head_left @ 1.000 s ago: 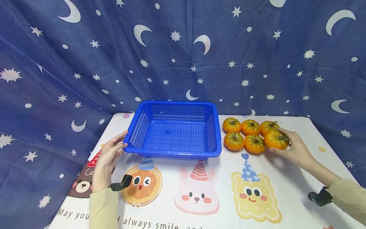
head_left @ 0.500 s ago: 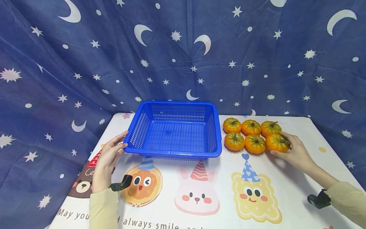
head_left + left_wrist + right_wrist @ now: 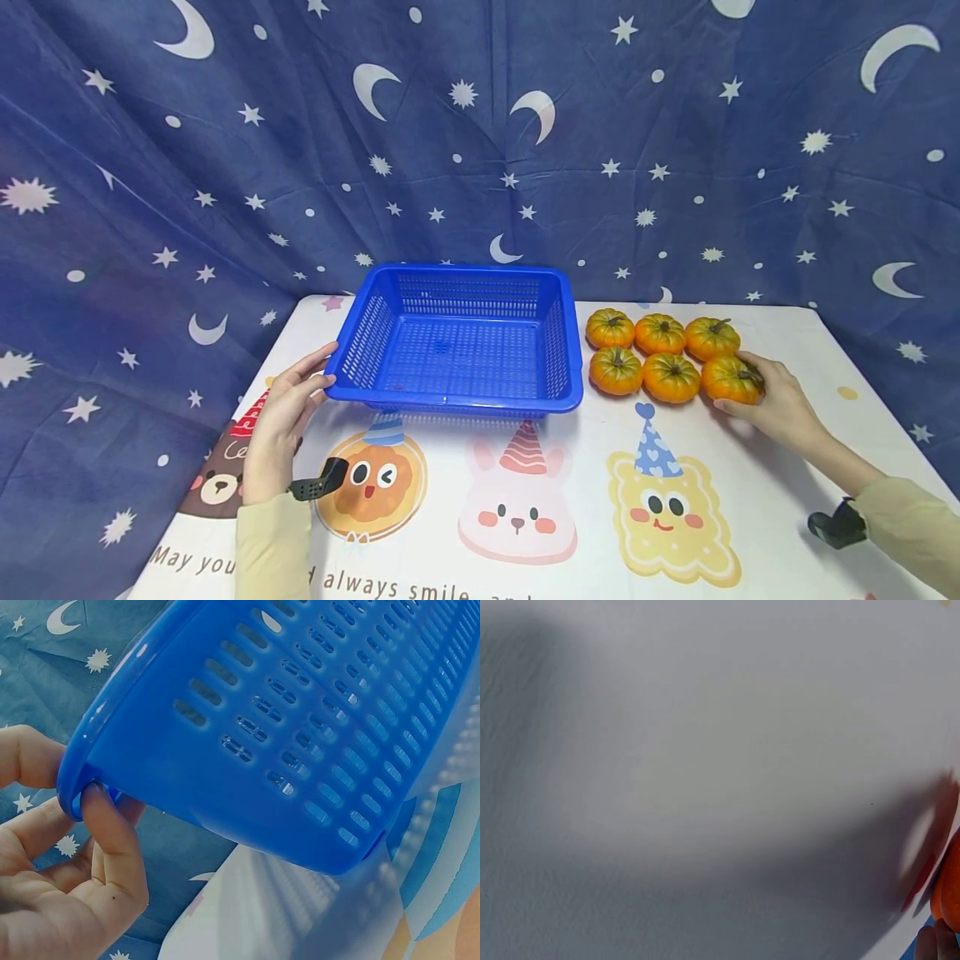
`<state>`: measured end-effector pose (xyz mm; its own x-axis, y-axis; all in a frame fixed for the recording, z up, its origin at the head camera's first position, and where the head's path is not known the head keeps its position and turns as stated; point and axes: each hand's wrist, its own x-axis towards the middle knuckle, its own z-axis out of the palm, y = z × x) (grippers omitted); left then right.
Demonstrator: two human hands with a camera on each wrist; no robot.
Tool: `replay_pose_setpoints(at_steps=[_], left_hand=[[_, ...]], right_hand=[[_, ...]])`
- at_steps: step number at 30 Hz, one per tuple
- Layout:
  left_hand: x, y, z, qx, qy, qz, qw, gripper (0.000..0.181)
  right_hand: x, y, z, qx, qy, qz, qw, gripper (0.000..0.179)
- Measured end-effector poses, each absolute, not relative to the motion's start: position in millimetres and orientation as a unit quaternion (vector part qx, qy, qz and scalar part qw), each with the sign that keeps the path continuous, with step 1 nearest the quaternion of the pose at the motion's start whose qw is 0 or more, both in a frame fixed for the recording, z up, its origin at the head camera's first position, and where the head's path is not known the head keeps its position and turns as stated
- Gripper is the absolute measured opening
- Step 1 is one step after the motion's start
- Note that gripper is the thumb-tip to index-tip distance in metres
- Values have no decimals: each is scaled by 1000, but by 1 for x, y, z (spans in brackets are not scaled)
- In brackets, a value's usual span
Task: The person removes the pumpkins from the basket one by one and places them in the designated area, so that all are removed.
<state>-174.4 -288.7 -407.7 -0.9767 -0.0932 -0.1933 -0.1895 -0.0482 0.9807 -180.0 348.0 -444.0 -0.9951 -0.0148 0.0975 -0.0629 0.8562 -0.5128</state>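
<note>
My left hand (image 3: 283,421) grips the left rim of a blue plastic basket (image 3: 457,403). In the left wrist view, the thumb and fingers pinch the basket's lip (image 3: 75,761) from both sides. At the right, my right hand (image 3: 780,407) holds a small orange pumpkin (image 3: 729,379), thumb on its near side and fingers on its far side. That pumpkin is the front right one of two short rows. Beside it sit a front middle pumpkin (image 3: 671,377) and, behind it, a back right pumpkin (image 3: 712,337). The right wrist view catches only an edge of the pumpkin (image 3: 949,889).
Another front pumpkin (image 3: 616,371) stands close to the basket's right side, with more in the row behind. A white cartoon-printed cloth (image 3: 592,533) covers the table. A dark blue curtain (image 3: 465,200) with moons and stars hangs along the back.
The right hand and its pumpkin have moved slightly right and down, into the front row's right end, uncovering more of the back right pumpkin. The left hand and basket have stayed put.
</note>
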Motion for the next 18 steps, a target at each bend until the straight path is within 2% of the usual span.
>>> replay_pose_setpoints(at_steps=[18], left_hand=[[-176,-289,-409,-99,691,716,34,56]], right_hand=[[-186,353,-455,22,-963,266,38,87]])
